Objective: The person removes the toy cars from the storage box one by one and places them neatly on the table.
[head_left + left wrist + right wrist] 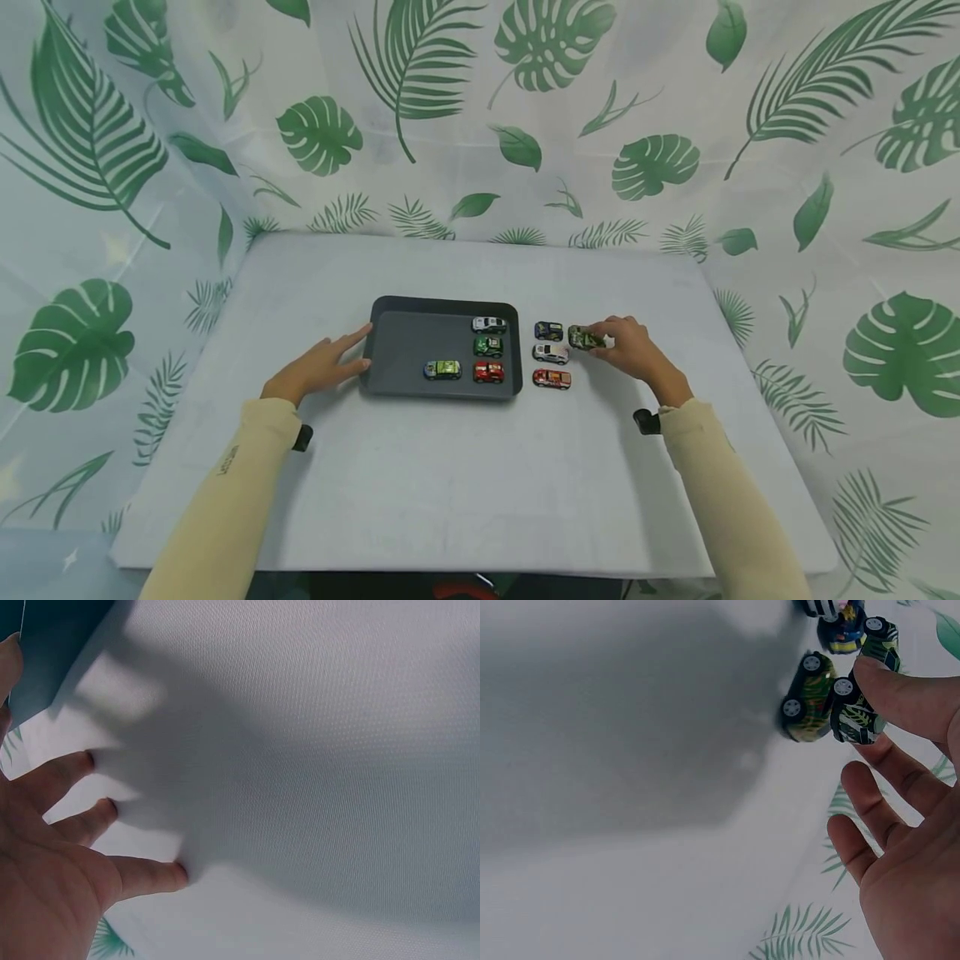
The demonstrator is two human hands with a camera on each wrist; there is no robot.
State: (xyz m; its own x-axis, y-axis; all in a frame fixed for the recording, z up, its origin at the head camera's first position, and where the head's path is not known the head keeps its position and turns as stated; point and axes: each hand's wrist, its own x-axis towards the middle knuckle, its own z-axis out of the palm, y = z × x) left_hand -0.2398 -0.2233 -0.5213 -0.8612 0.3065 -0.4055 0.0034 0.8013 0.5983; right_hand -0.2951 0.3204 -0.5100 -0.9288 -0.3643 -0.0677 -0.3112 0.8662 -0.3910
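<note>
My right hand (628,346) pinches a green-and-white leaf-patterned toy car (857,712) between thumb and fingers. A camouflage toy car (808,697) lies right beside it on the table. To the left stand a dark blue toy car (548,331), a silver toy car (551,354) and an orange-red toy car (551,379). At the grey tray's (420,305) left edge, my left hand (318,367) spreads its fingers, with index finger and thumb at the rim. Inside the tray are a white toy car (489,324), green one (488,345), red one (489,372) and yellow-green one (442,369).
A white-covered table (465,483) lies under everything. Behind it and at both sides hangs a leaf-printed cloth (450,183). A dark gap with a red object (463,590) shows below the table's front edge.
</note>
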